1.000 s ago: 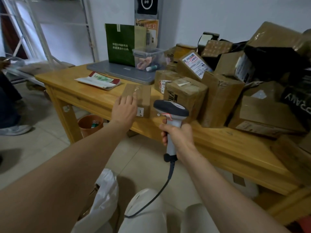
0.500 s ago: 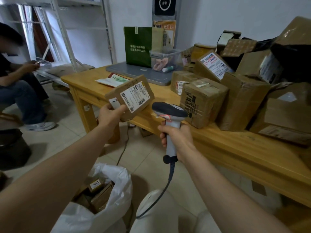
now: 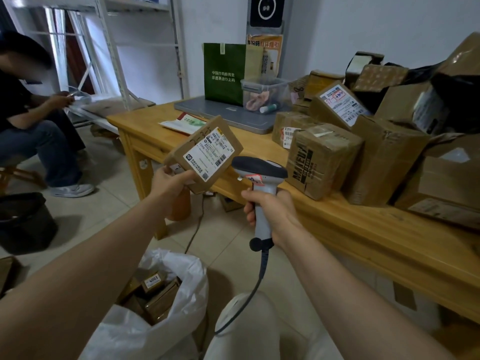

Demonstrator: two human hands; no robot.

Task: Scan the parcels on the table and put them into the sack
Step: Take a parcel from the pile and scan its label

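**Item 1, parcel in hand.** A flat brown carton parcel [image 3: 205, 154] is held in the air off the front edge of the tabletop [image 3: 363, 229], tilted, with its white barcode label turned toward the camera. It is gripped at its lower left corner by the left hand [image 3: 171, 181], the grip clamped on the carton.

**Item 2, scanner.** A grey handheld scanner [image 3: 259, 170] is held upright just right of the parcel, its head beside the label. The right hand [image 3: 272, 214] is wrapped round the handle, grip clamped. A cable [image 3: 249, 302] is seen running down from the handle.

**Item 3, sack.** A white plastic sack [image 3: 124, 331] stands open on the floor below the left arm. Several brown cartons [image 3: 161, 302] are held inside, one marked "4003".

**Item 4, tabletop stock.** A pile of taped brown parcels [image 3: 324, 162] is stacked at the right, some with labels showing.

**Item 5, clear tub.** A clear plastic tub [image 3: 265, 96] is set on a grey flat platform [image 3: 233, 115]; a pinkish object and a white tube are seen inside. A green paper bag [image 3: 224, 74] is stood behind it; its contents are hidden.

**Item 6, black bin.** A black bin [image 3: 26, 222] is placed on the floor at the left; its contents cannot be told.
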